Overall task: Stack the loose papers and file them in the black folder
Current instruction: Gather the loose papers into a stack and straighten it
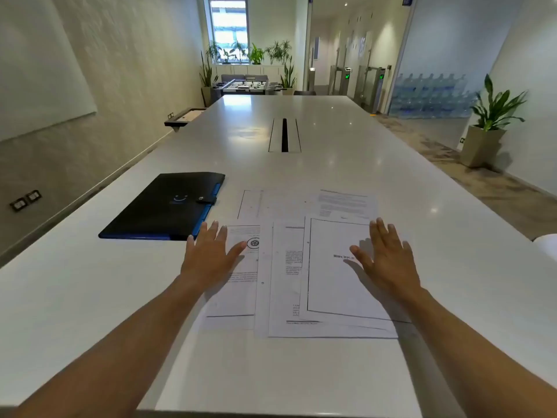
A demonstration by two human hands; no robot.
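Observation:
Several loose printed papers lie spread and overlapping on the white table in front of me. The black folder, with a blue edge and a snap strap, lies closed on the table to their left. My left hand hovers flat with fingers spread over the leftmost sheet, just right of the folder's near corner. Fingers apart, my right hand is over the right edge of the top sheet with the framed title. Neither hand holds anything.
A cable slot is set into the middle of the table farther back. A white object shows at the table's right edge. A potted plant stands on the floor to the right, and a foosball table stands beyond the far end.

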